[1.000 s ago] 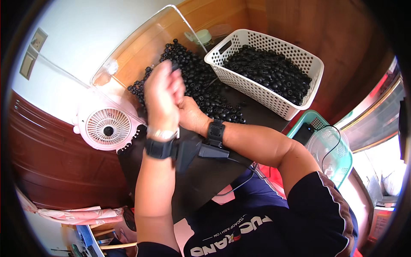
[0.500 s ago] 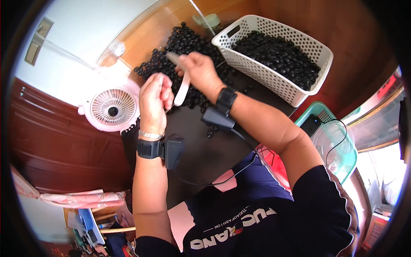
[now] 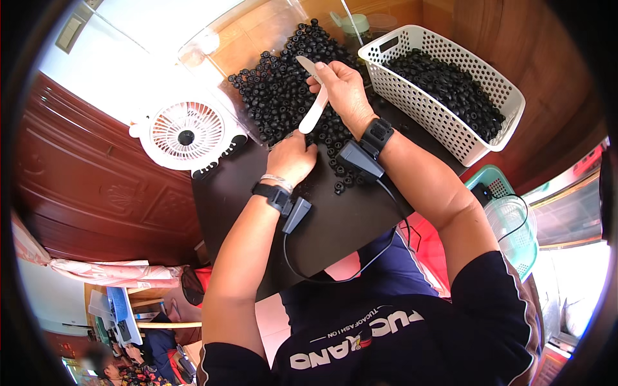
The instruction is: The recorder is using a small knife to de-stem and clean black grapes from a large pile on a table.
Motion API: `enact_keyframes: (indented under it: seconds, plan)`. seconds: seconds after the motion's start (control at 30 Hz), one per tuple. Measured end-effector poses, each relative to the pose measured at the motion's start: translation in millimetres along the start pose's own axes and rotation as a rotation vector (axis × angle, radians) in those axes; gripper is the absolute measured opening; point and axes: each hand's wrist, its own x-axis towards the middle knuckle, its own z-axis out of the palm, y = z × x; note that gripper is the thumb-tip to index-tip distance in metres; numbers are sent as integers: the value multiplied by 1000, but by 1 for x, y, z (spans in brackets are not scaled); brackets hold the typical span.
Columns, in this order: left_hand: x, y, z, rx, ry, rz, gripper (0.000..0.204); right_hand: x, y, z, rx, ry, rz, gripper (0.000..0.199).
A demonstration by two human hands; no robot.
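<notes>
Knife (image 3: 317, 106) clamped between thumb and fingers of my right hand (image 3: 347, 93): its white handle (image 3: 312, 117) slants down-left, the butt just by my left hand (image 3: 293, 157), while its blade (image 3: 307, 65) points up-left over loose black pieces (image 3: 277, 90). These spread across the bench (image 3: 335, 225) ahead of my left hand, its fingertips hidden; whether they grip one, I can't tell.

Near tabletop (image 3: 344, 222) offers passage, while black pieces (image 3: 273, 90) and white basket (image 3: 418, 109) obstruct beyond

Red-brown panelling (image 3: 96, 186) meets a white wall (image 3: 145, 38), bright light (image 3: 582, 283) at right
</notes>
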Motion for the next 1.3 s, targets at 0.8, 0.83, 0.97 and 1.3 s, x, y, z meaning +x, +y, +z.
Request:
enact_keyframes:
  seconds: [0.8,0.83,0.97,1.3]
  plan:
    - [-47,-49,7,-1904,76,-44,26,-52,10,31,-80,-599,247,31]
    - [-47,-50,10,-1916,96,-17,25,-53,10,32,-154,-612,254,31]
    - [-48,-49,14,-1847,159,-73,24,-55,15,34,-154,-585,250,31]
    - [-43,-52,18,-1716,306,-100,24,-61,18,36,-234,-615,203,28]
